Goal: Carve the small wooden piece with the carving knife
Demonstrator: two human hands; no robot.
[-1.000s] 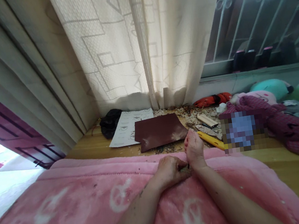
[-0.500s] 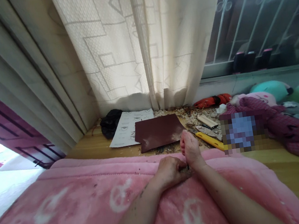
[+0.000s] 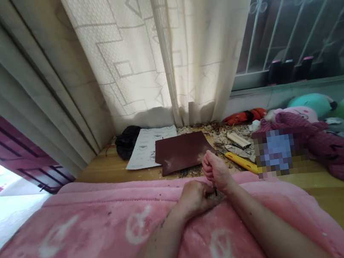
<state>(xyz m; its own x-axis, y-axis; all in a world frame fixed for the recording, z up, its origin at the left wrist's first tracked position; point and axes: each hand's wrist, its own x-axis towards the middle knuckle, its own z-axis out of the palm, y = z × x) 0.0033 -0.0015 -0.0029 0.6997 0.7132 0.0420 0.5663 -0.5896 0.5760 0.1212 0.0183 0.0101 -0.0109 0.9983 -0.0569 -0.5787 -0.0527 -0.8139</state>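
At five o'clock, the left hand [image 3: 196, 196] is pinching a small brownish piece [image 3: 218, 197] over the pink blanket [image 3: 92, 227]. The right hand's grip [image 3: 217, 171] is squeezing a thin dark tool [image 3: 215, 190], pointing down at it. Probably the tool is working this piece; the next move is requiring steady holding.

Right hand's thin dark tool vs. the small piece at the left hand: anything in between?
Nothing visible. The thin dark tool points down from the right hand toward the small brownish piece at the left hand. Whether the tip touches is too small to tell.
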